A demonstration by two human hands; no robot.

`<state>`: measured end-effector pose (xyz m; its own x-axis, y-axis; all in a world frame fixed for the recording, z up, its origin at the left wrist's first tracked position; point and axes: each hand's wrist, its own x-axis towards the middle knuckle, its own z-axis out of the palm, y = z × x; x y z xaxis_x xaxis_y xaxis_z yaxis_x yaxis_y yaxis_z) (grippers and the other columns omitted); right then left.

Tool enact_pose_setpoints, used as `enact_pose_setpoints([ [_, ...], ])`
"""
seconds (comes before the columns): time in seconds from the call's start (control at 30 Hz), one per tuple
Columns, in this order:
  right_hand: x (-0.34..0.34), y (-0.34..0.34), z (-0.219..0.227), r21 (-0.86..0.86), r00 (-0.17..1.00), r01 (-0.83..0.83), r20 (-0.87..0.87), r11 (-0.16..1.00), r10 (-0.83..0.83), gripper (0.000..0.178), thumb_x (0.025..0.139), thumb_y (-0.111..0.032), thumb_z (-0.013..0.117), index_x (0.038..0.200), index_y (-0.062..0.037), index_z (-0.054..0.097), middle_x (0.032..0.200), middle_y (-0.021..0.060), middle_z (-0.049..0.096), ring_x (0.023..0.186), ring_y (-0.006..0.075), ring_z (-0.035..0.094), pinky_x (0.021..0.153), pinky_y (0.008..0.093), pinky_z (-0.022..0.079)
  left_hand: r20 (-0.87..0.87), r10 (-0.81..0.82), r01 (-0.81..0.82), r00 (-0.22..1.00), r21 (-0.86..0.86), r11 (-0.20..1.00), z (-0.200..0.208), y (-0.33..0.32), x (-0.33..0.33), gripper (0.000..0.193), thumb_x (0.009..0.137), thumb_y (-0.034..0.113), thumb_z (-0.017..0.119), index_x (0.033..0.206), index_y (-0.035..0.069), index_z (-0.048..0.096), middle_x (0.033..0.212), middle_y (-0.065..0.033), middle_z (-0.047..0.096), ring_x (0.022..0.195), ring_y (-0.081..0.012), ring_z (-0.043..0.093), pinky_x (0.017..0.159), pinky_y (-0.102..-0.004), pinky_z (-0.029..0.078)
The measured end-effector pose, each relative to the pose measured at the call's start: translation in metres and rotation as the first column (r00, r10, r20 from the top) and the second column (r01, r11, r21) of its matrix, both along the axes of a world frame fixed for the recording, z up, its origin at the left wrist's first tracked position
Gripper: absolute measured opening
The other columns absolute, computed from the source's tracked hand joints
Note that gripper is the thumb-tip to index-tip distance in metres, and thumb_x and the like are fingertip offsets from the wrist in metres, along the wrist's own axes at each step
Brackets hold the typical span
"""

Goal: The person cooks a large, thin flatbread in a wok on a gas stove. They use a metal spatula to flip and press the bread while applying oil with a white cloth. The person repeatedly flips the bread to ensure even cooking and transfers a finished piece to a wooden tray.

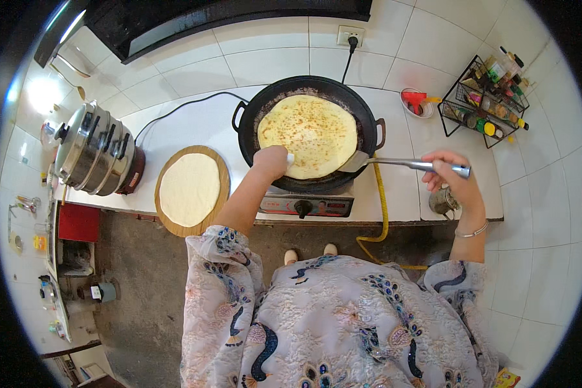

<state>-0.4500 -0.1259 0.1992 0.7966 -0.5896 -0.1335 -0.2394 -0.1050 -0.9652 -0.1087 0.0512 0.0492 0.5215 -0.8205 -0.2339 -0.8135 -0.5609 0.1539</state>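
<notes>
right hand (451, 173): fingers are being curled tight round the handle of a metal spatula (394, 162) | left hand (271, 161): is being kept bunched, pinching the near edge of the flatbread (308, 132) | flatbread: is being cooked in the black pan (368, 116), spatula blade at its rim | raw dough round (189, 188): is being kept on a wooden board (221, 169), left of the stove (307, 205)

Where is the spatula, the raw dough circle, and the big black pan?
spatula (401, 163): head view, on its metal handle.
raw dough circle (189, 189): head view, its middle.
black pan (367, 116): head view, on its right rim.
</notes>
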Motion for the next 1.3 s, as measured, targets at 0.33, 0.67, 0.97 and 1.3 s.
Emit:
enact_pose_setpoints([
  [0.33, -0.024, 0.046, -0.066, 0.679, 0.995, -0.086, 0.02, 0.729, 0.098, 0.051, 0.089, -0.018, 0.05, 0.133, 0.0014, 0.034, 0.103, 0.0211, 0.06, 0.06, 0.0116, 0.056, 0.043, 0.0196, 0.045, 0.009, 0.148, -0.138, 0.989, -0.31, 0.941, -0.001, -0.008, 0.018, 0.021, 0.077, 0.017, 0.052, 0.085, 0.002, 0.064, 0.083, -0.0188, 0.063, 0.078, -0.0342, 0.062, 0.069, -0.0436, 0.05],
  [0.67, 0.064, 0.03, -0.151, 0.833, 0.986, -0.167, 0.133, 0.528, 0.102, 0.033, 0.092, -0.012, 0.044, 0.122, 0.0017, 0.044, 0.076, 0.0058, 0.055, 0.043, 0.0046, 0.038, 0.033, 0.0172, 0.031, -0.054, 0.257, -0.227, 0.965, -0.665, 0.711, 0.005, 0.005, 0.02, 0.022, 0.077, 0.017, 0.054, 0.088, 0.0, 0.064, 0.086, -0.0206, 0.061, 0.081, -0.0357, 0.059, 0.073, -0.0424, 0.047],
  [0.97, 0.051, 0.037, -0.142, 0.838, 0.959, -0.243, 0.285, 0.489, -0.011, 0.04, 0.091, -0.012, 0.045, 0.127, 0.0018, 0.039, 0.072, 0.0042, 0.054, 0.042, 0.0032, 0.037, 0.032, 0.0157, 0.032, -0.51, 0.258, -0.569, 0.821, -0.767, 0.297, 0.028, 0.076, 0.059, 0.022, 0.079, 0.015, 0.063, 0.093, -0.003, 0.064, 0.073, -0.0059, 0.062, 0.063, -0.0091, 0.054, 0.058, -0.0247, 0.044],
  [1.3, 0.033, 0.028, -0.036, -0.241, 0.991, -0.012, -0.131, 0.97, -0.02, 0.045, 0.086, -0.009, 0.052, 0.128, -0.0014, 0.042, 0.073, 0.0065, 0.055, 0.051, 0.009, 0.048, 0.046, 0.0251, 0.042, -0.861, -0.151, -0.874, 0.486, -0.48, -0.079, 0.014, 0.124, 0.075, 0.019, 0.084, 0.01, 0.059, 0.099, -0.002, 0.06, 0.085, -0.0032, 0.062, 0.074, -0.0102, 0.057, 0.066, -0.0223, 0.045],
])
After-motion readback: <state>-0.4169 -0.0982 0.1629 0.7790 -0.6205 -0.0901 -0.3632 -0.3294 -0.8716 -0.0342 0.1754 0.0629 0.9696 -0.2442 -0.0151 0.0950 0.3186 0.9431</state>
